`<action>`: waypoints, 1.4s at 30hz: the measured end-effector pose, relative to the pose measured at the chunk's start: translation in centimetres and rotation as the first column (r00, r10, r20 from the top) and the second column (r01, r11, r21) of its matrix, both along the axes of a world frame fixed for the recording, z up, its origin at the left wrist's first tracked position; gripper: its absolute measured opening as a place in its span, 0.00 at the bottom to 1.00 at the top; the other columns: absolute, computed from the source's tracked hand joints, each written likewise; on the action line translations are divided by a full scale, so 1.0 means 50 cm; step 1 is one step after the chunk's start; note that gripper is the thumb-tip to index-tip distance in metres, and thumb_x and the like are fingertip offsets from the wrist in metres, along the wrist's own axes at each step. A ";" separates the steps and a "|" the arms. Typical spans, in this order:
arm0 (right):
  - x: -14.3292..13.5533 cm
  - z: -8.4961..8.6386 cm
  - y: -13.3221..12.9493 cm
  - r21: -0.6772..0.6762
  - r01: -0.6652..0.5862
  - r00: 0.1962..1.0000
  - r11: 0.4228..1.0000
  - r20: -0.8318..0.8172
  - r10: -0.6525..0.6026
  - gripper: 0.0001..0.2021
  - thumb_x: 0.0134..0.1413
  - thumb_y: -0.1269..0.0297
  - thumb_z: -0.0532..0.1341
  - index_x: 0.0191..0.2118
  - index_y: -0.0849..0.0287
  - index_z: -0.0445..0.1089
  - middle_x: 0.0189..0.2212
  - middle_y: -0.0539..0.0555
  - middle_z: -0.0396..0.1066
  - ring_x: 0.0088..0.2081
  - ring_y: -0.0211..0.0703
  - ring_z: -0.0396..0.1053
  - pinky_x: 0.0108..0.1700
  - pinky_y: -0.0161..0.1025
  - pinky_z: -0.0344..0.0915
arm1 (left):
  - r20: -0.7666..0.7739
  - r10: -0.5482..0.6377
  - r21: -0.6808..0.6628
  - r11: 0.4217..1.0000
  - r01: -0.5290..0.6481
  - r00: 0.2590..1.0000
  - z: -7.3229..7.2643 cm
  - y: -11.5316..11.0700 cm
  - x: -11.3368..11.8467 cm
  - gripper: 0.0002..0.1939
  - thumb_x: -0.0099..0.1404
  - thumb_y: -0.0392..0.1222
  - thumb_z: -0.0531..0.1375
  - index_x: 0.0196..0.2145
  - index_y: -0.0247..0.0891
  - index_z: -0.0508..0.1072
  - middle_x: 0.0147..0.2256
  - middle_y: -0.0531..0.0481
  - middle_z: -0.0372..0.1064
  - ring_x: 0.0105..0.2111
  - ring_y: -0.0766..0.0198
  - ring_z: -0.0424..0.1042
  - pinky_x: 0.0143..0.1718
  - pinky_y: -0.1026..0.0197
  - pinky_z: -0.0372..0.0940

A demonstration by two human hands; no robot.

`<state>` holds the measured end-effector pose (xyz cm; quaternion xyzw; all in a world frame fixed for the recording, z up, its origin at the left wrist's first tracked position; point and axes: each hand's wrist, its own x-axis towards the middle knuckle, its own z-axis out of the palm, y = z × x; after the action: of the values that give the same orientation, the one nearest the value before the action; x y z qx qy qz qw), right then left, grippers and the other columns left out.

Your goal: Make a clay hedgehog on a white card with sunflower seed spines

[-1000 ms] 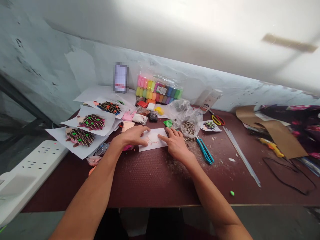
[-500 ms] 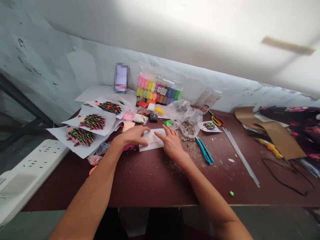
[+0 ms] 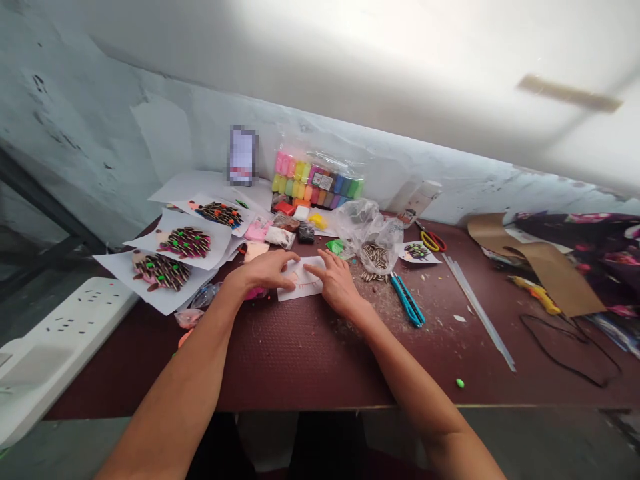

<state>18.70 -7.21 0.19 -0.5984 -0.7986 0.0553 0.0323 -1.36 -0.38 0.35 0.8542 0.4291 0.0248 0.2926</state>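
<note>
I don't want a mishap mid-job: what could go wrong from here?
The right hand rests on the small paper close to loose seeds; a sideways slip might scatter them.
The cutter lies beside that wrist, tip toward the seeds, so a careless reach could nick a finger if its blade is out.
The green ball near the front edge of the table might roll off if bumped.

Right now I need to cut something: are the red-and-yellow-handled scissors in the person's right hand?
No, the scissors lie on the dark red table, and the right hand touches white paper.
</note>
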 end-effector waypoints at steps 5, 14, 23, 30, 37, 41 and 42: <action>0.013 0.010 -0.013 -0.001 -0.019 1.000 1.000 -0.023 0.019 0.28 0.60 0.78 0.51 0.59 0.42 0.69 0.68 0.51 0.51 0.69 0.51 0.44 0.64 0.53 0.48 | 0.042 0.003 -0.021 1.000 -0.002 0.999 -0.006 0.005 -0.006 0.37 0.49 0.40 0.60 0.59 0.35 0.66 0.53 0.42 0.70 0.48 0.53 0.72 0.49 0.59 0.66; 0.005 0.017 -0.028 -0.027 -0.078 0.996 0.997 -0.048 0.077 0.26 0.61 0.77 0.52 0.58 0.44 0.70 0.68 0.54 0.54 0.68 0.51 0.46 0.65 0.54 0.48 | 0.053 0.007 -0.040 0.999 -0.005 0.999 0.001 0.005 -0.010 0.35 0.49 0.36 0.56 0.57 0.36 0.68 0.50 0.42 0.72 0.46 0.53 0.73 0.47 0.57 0.67; 0.004 0.018 -0.029 -0.083 -0.103 0.994 0.991 -0.036 0.100 0.26 0.62 0.78 0.51 0.57 0.43 0.70 0.68 0.54 0.53 0.68 0.51 0.45 0.64 0.54 0.48 | 0.080 -0.007 -0.052 0.999 0.011 0.997 0.007 0.007 -0.021 0.33 0.52 0.36 0.55 0.58 0.33 0.67 0.51 0.42 0.72 0.46 0.54 0.72 0.48 0.58 0.66; -0.002 0.011 -0.034 -0.062 -0.101 0.995 0.993 -0.022 0.100 0.26 0.62 0.77 0.51 0.59 0.46 0.69 0.68 0.56 0.53 0.68 0.53 0.45 0.63 0.55 0.49 | 0.133 0.136 0.010 0.990 -0.138 0.982 -0.013 0.019 -0.015 0.23 0.58 0.35 0.52 0.50 0.36 0.74 0.52 0.44 0.73 0.51 0.55 0.71 0.54 0.57 0.64; -0.019 -0.003 -0.047 -0.009 -0.059 0.997 0.998 -0.060 0.058 0.23 0.64 0.74 0.50 0.57 0.46 0.70 0.66 0.55 0.56 0.67 0.56 0.47 0.62 0.62 0.48 | 0.149 0.236 0.092 0.964 -0.251 0.960 -0.033 0.025 0.001 0.21 0.61 0.34 0.51 0.48 0.36 0.76 0.44 0.44 0.77 0.47 0.56 0.73 0.51 0.59 0.65; -0.016 -0.007 -0.046 0.019 -0.065 0.993 0.998 -0.097 0.067 0.23 0.65 0.74 0.49 0.57 0.47 0.70 0.63 0.55 0.62 0.66 0.52 0.49 0.62 0.57 0.49 | 0.151 0.233 0.117 0.961 -0.252 0.961 -0.033 0.022 0.006 0.20 0.63 0.33 0.50 0.48 0.35 0.76 0.37 0.46 0.78 0.41 0.58 0.74 0.46 0.61 0.65; -0.015 -0.008 -0.045 0.024 -0.068 0.992 0.997 -0.103 0.070 0.23 0.65 0.75 0.49 0.56 0.47 0.70 0.62 0.54 0.63 0.66 0.52 0.50 0.62 0.56 0.50 | 0.153 0.232 0.122 0.960 -0.251 0.961 -0.033 0.022 0.006 0.20 0.63 0.34 0.49 0.48 0.35 0.76 0.37 0.46 0.77 0.41 0.58 0.74 0.45 0.61 0.65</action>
<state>17.94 -9.45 -0.19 -0.5666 -0.8164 0.0795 0.0780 -1.05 0.73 -1.30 0.8100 0.5064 0.1489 0.2555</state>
